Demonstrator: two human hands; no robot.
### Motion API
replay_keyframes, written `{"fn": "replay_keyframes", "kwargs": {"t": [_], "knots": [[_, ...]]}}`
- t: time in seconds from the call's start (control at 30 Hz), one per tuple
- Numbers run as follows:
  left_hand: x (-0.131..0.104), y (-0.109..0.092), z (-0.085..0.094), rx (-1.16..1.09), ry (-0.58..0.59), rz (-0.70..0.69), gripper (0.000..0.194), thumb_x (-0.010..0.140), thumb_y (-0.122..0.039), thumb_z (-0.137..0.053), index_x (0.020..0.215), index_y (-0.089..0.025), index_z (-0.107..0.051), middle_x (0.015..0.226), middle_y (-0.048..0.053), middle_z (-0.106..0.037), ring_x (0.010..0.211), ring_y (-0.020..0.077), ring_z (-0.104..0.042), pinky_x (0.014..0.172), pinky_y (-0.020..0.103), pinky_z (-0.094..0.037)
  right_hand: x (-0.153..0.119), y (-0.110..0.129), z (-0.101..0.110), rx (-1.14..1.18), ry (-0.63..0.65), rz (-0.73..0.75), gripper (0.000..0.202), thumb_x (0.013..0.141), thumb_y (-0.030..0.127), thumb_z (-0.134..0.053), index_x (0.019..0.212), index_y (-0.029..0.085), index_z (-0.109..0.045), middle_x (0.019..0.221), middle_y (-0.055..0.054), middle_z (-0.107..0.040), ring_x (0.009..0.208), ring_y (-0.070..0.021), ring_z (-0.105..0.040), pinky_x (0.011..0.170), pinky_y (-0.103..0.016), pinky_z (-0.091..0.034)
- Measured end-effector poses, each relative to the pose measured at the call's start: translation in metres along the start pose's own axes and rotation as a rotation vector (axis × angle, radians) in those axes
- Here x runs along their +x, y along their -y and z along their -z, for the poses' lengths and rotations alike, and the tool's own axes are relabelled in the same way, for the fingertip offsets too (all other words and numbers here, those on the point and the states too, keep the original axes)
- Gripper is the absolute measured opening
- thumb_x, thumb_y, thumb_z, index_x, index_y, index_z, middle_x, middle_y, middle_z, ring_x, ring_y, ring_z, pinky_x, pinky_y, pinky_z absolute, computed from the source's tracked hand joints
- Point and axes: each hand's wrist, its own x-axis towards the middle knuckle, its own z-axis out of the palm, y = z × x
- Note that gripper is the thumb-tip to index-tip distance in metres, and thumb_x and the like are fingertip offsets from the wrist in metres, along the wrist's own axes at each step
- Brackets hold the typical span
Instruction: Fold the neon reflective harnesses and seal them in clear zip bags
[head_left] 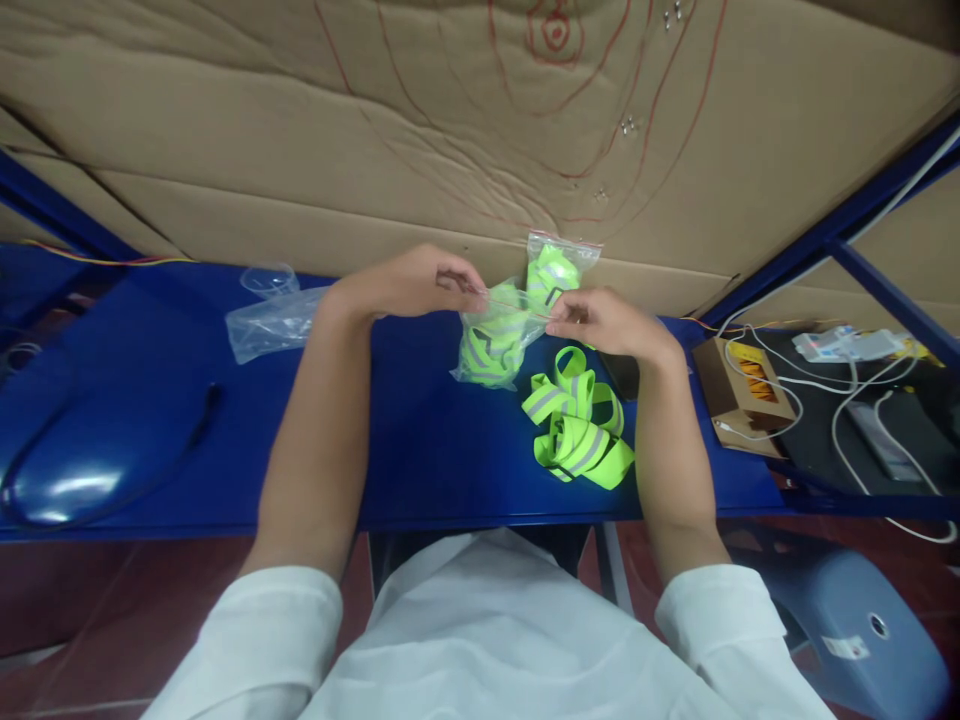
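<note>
A clear plastic bag [493,348] with a neon yellow-green reflective strap inside hangs or rests between my hands above the blue table. My left hand [442,285] pinches the left end of its top edge, and my right hand [589,318] pinches the right end. Behind my right hand, a second filled zip bag [553,270] leans against the cardboard. Loose neon reflective straps [581,425] lie in a heap just in front of my right hand.
Flat clear bags [271,328] and a clear round container [268,281] lie left on the blue table [427,440]. A black cable [199,430] curves farther left. An open cardboard box [739,400] and white cables are at the right. Cardboard [262,130] stands behind.
</note>
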Motion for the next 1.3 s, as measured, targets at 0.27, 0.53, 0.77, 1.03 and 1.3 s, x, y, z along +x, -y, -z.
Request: {"fn": "replay_keyframes", "kwargs": {"t": [0.27, 0.53, 0.77, 1.03, 1.3], "knots": [[0.008, -0.001, -0.005, 0.0, -0.053, -0.014, 0.041, 0.07, -0.053, -0.082, 0.071, -0.015, -0.067, 0.064, 0.001, -0.062, 0.062, 0.0111, -0.049, 0.057, 0.023, -0.032, -0.003, 0.005, 0.006, -0.016, -0.001, 0.015, 0.022, 0.087, 0.039, -0.071, 0.078, 0.02, -0.066, 0.074, 0.001, -0.068, 0.072, -0.0169, -0.06, 0.067, -0.029, -0.042], [0.008, -0.002, -0.011, -0.102, 0.1, -0.133, 0.048, 0.079, -0.051, -0.081, 0.107, -0.013, -0.073, 0.102, 0.008, -0.077, 0.092, 0.0178, -0.067, 0.078, 0.026, -0.051, 0.004, 0.004, -0.002, -0.032, -0.035, 0.096, 0.019, 0.087, 0.038, -0.073, 0.085, 0.019, -0.067, 0.08, -0.003, -0.07, 0.073, -0.0178, -0.061, 0.069, -0.03, -0.045], [0.014, -0.016, -0.027, 0.077, 0.059, -0.243, 0.033, 0.086, -0.045, -0.074, 0.099, -0.015, -0.079, 0.088, 0.004, -0.078, 0.078, 0.0139, -0.064, 0.074, 0.025, -0.047, 0.002, 0.012, -0.004, 0.006, -0.057, 0.073, 0.021, 0.085, 0.038, -0.077, 0.088, 0.018, -0.072, 0.078, -0.003, -0.072, 0.073, -0.0173, -0.062, 0.068, -0.03, -0.043], [0.021, -0.014, -0.037, 0.213, -0.023, -0.347, 0.016, 0.085, -0.029, -0.069, 0.088, -0.016, -0.077, 0.084, 0.002, -0.077, 0.075, 0.0138, -0.066, 0.07, 0.024, -0.043, 0.004, 0.018, -0.007, -0.129, -0.069, 0.136, 0.013, 0.092, 0.031, -0.066, 0.087, 0.019, -0.069, 0.082, -0.004, -0.071, 0.074, -0.018, -0.061, 0.071, -0.031, -0.043], [0.02, -0.018, -0.046, 0.35, -0.07, -0.414, 0.017, 0.092, -0.028, -0.062, 0.091, -0.016, -0.073, 0.096, 0.005, -0.076, 0.084, 0.0172, -0.065, 0.078, 0.028, -0.041, 0.003, 0.018, -0.008, -0.122, -0.055, 0.054, 0.021, 0.089, 0.042, -0.072, 0.091, 0.021, -0.071, 0.087, -0.003, -0.072, 0.077, -0.0189, -0.063, 0.072, -0.032, -0.044]]}}
